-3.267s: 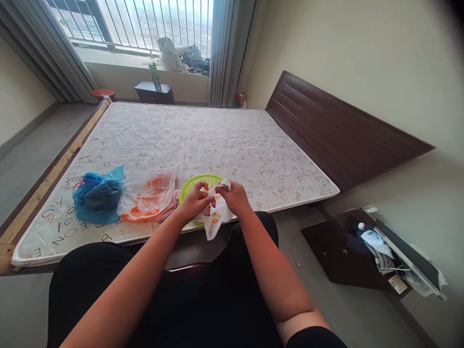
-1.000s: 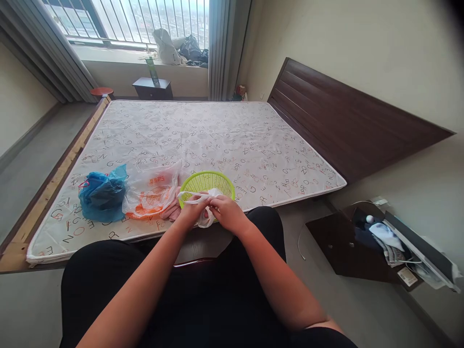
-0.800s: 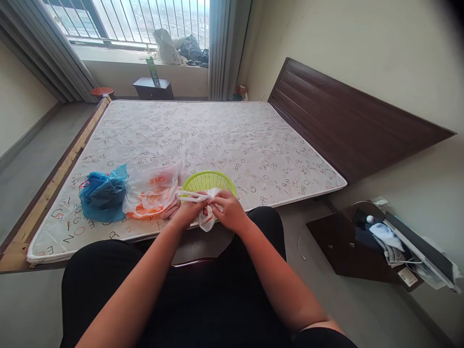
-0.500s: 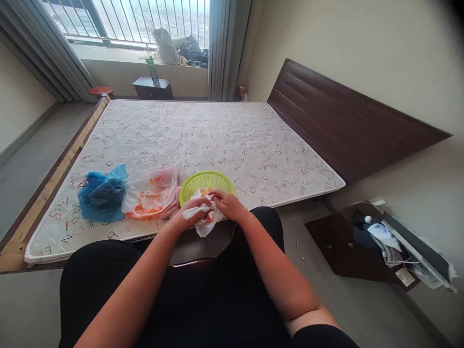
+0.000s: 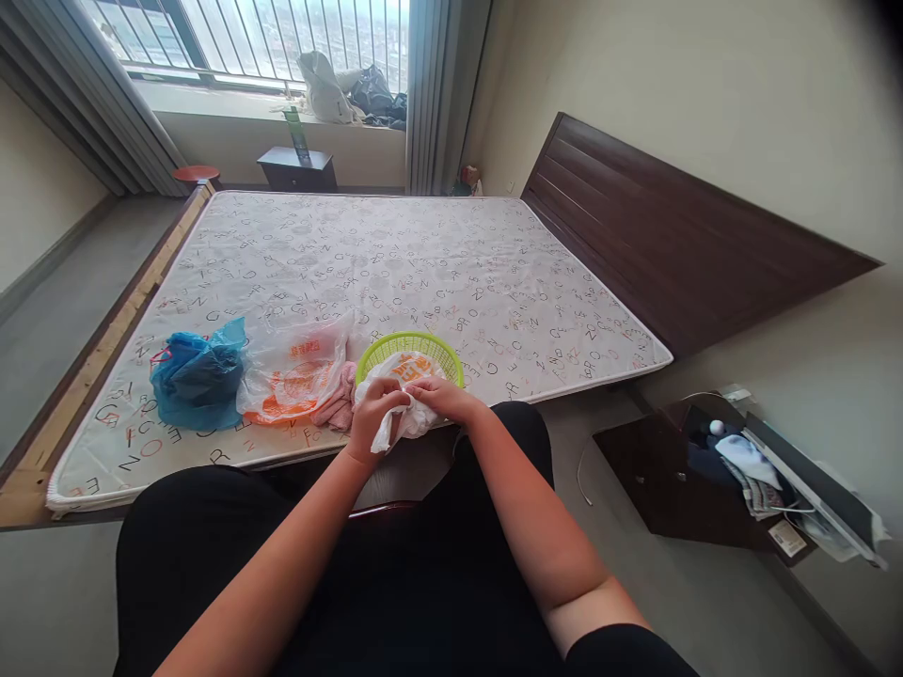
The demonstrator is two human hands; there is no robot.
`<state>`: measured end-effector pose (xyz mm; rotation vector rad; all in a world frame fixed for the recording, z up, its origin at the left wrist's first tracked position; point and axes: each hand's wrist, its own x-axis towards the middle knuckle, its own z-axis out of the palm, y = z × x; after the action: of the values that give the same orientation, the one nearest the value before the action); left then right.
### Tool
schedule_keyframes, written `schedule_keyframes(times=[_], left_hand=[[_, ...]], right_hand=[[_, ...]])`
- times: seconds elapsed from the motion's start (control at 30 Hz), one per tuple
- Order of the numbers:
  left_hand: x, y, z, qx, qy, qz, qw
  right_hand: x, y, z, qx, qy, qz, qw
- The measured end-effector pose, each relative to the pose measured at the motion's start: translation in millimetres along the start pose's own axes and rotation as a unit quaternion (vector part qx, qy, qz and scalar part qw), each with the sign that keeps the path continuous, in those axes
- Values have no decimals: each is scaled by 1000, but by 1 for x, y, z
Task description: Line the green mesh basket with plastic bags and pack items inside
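A white plastic bag with orange print (image 5: 418,368) is bunched between my two hands, over the near side of a lime-green plastic basket (image 5: 385,346). My left hand (image 5: 373,409) is closed round the bag, and a twisted end of it hangs down beside the fingers. With fingertips pinched, my right hand (image 5: 444,399) grips the bag from the other side, close to the left thumb. Folded pink cloth (image 5: 337,404) lies just left of the basket. Whatever the basket holds is covered by the bag and hands.
On the letter-patterned mattress (image 5: 423,244) lie a clear bag with orange print (image 5: 296,371) and a blue plastic bag (image 5: 198,381). A dark headboard (image 5: 670,216) stands at the right. Clothes (image 5: 748,465) rest on a dark cabinet (image 5: 677,480) at the lower right.
The bag has been spread and turned so its orange print faces up over the basket. My left hand has turned more upright, and the basket has shifted slightly right.
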<state>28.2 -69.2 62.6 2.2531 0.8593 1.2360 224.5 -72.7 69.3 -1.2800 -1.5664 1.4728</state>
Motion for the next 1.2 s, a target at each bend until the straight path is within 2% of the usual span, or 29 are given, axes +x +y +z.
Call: schedule_keyframes(times=[0.07,0.13,0.27,0.43,0.6,0.8,1.0,1.1,1.2], left_hand=[[-2,-3,2,22,14,8,1000],[-3,-6,3,35,24,11,999],[-1,-11,3,10,0,8,1000],[2,-14,2,-19,-51,6,999],[-10,-21,3,6,-43,31,999],[-41,-35,-1,25,-12,89,996],[-66,-45,-18,81,-47,72,993],[-72,-46,-21,84,-83,55,991],[-73,-41,-18,50,-98,16,994]], right_hand=[[0,4,0,67,-38,5,997],[0,6,0,111,-40,12,993],[-1,6,2,175,89,24,980],[5,0,6,310,223,29,924],[16,-3,-5,370,348,59,859],[34,-3,-46,378,413,128,819],[50,12,-93,365,480,149,784],[55,20,-99,362,496,140,777],[58,23,-92,359,495,111,783]])
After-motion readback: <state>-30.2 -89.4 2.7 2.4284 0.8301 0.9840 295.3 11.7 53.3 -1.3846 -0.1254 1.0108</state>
